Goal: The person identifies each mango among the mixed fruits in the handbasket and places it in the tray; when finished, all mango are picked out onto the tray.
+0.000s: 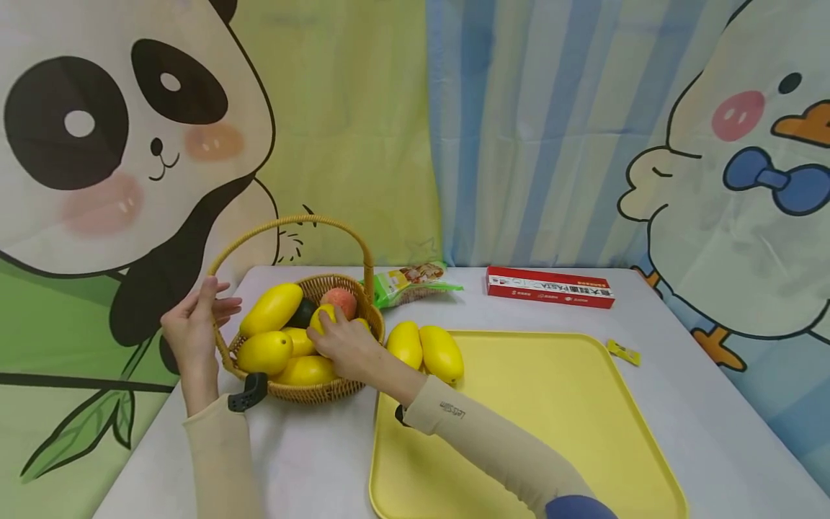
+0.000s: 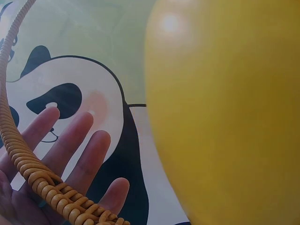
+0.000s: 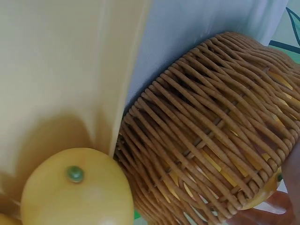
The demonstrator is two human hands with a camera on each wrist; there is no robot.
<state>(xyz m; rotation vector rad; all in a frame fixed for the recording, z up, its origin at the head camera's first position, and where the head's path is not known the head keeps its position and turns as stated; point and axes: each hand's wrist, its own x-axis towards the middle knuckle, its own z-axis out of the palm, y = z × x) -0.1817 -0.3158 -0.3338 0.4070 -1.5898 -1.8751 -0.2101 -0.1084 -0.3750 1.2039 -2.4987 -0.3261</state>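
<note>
A wicker basket [image 1: 318,393] with a tall handle [image 1: 292,220] holds several yellow mangoes [image 1: 272,310], a peach [image 1: 340,299] and a dark green-black fruit [image 1: 303,314]. My left hand [image 1: 197,310] is at the left side of the handle, palm against it and fingers extended; in the left wrist view the woven handle [image 2: 51,187] crosses in front of the palm. Inside the basket, my right hand [image 1: 346,346] curls its fingers over a yellow fruit [image 1: 322,318] beside the peach. The right wrist view mostly shows the basket's woven side [image 3: 201,126], with fingertips [image 3: 267,215] partly hidden behind the rim.
Two more mangoes [image 1: 441,353] lie at the upper left corner of a yellow tray [image 1: 551,418]. Behind are a green snack bag [image 1: 415,283] and a red pasta box [image 1: 550,287]. A small yellow packet [image 1: 624,352] lies right of the tray. A printed curtain [image 1: 519,144] backs the table.
</note>
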